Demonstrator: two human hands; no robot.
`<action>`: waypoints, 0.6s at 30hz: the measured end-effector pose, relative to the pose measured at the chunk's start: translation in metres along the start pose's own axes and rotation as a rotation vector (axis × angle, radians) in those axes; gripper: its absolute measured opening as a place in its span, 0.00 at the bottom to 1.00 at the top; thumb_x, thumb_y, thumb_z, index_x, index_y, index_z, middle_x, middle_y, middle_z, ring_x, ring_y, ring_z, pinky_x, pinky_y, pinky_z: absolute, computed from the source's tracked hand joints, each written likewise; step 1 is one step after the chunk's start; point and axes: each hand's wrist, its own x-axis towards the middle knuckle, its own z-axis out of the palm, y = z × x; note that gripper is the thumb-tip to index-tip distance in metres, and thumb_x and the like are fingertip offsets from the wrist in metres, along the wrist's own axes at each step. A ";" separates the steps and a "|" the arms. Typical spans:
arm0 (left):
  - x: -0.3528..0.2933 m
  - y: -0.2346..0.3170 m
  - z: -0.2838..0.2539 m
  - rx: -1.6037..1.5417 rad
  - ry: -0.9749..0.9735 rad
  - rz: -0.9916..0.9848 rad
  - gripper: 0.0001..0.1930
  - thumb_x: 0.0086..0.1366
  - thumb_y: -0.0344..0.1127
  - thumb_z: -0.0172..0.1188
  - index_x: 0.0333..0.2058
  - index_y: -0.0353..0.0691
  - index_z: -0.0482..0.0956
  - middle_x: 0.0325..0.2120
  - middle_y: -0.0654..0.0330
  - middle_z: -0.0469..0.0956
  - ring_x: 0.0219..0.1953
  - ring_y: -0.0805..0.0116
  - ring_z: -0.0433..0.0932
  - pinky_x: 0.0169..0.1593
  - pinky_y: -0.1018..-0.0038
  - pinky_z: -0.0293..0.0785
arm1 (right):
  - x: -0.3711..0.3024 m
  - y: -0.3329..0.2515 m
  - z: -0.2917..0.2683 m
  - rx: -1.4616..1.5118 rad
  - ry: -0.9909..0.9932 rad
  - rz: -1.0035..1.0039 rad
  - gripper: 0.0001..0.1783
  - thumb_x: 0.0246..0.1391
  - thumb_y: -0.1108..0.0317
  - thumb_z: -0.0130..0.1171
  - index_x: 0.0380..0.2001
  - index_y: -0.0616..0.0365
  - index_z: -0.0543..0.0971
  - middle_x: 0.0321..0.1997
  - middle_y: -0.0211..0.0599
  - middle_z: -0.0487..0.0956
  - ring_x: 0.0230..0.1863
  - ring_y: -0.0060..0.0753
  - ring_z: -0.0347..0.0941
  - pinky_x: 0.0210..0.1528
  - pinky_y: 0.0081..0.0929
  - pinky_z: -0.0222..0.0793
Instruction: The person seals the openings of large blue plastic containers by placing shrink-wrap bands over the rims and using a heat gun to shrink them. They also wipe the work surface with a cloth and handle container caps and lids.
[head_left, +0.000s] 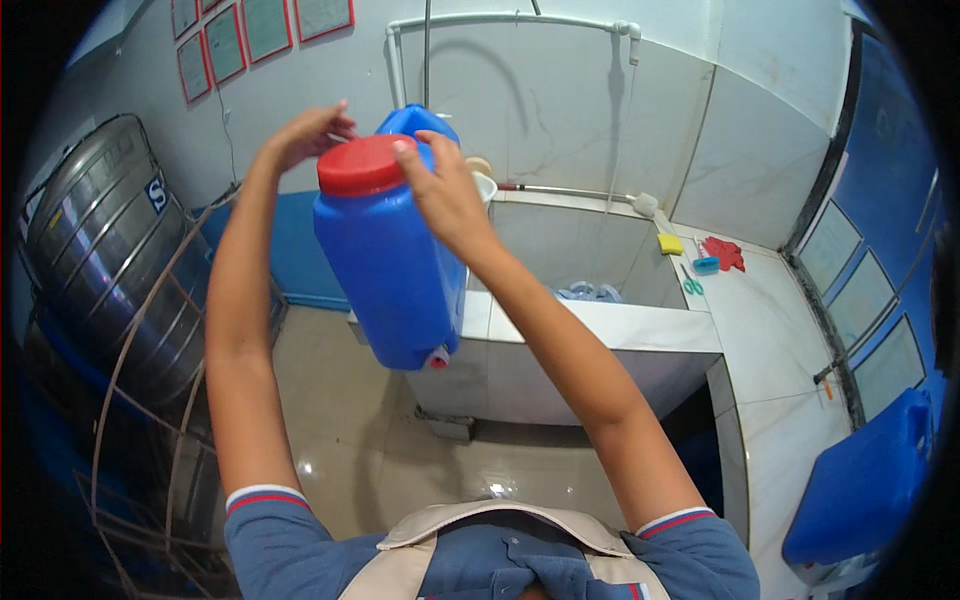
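Observation:
I hold a big blue plastic jug (395, 265) with a red screw cap (362, 165) raised in front of me, tilted with a small red tap at its lower end. My right hand (445, 190) grips the jug's top edge beside the cap, fingers lying over the cap's rim. My left hand (312, 132) reaches behind the jug's upper part near its handle, fingers curled; whether it grips the handle is hidden. The jug hangs over the left edge of a white tiled basin (600, 320).
A steel tank (95, 230) in a metal frame stands on the left. The white counter (770, 330) carries a yellow sponge (670, 243), a red cloth (722, 252) and scissors (692, 285). Another blue jug (865, 485) sits at lower right. A white pipe (500, 20) runs above.

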 end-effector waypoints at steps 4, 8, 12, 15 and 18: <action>0.044 -0.015 0.025 -0.098 -0.146 0.034 0.32 0.62 0.61 0.47 0.45 0.33 0.72 0.35 0.53 0.78 0.34 0.66 0.76 0.41 0.71 0.74 | 0.012 0.021 0.040 -0.307 0.022 0.046 0.35 0.54 0.49 0.48 0.55 0.67 0.61 0.55 0.54 0.67 0.58 0.51 0.61 0.60 0.49 0.49; 0.040 0.026 0.094 -0.427 -0.384 -0.249 0.24 0.62 0.52 0.52 0.39 0.32 0.73 0.27 0.55 0.80 0.22 0.68 0.77 0.31 0.77 0.76 | 0.006 0.029 0.002 -0.059 0.106 0.220 0.30 0.50 0.58 0.45 0.54 0.66 0.63 0.56 0.54 0.66 0.58 0.49 0.62 0.60 0.42 0.51; 0.030 0.048 0.124 -0.697 -0.557 -0.082 0.23 0.61 0.47 0.53 0.38 0.27 0.71 0.30 0.47 0.78 0.31 0.64 0.79 0.40 0.73 0.77 | -0.012 0.029 -0.080 0.297 0.035 0.138 0.30 0.45 0.64 0.45 0.54 0.66 0.63 0.54 0.48 0.68 0.56 0.39 0.64 0.59 0.33 0.56; -0.033 0.124 0.195 -0.803 -0.450 0.074 0.17 0.60 0.42 0.56 0.35 0.30 0.71 0.24 0.53 0.76 0.28 0.66 0.76 0.42 0.72 0.77 | -0.031 0.004 -0.168 0.416 0.026 -0.004 0.33 0.43 0.61 0.45 0.54 0.65 0.63 0.54 0.49 0.67 0.57 0.35 0.62 0.62 0.29 0.51; -0.054 0.171 0.263 -1.346 -0.577 0.117 0.09 0.60 0.34 0.57 0.30 0.33 0.71 0.23 0.57 0.74 0.32 0.68 0.76 0.47 0.69 0.73 | -0.052 -0.006 -0.250 0.210 0.075 -0.135 0.37 0.42 0.59 0.46 0.58 0.61 0.58 0.57 0.46 0.64 0.59 0.38 0.60 0.64 0.31 0.50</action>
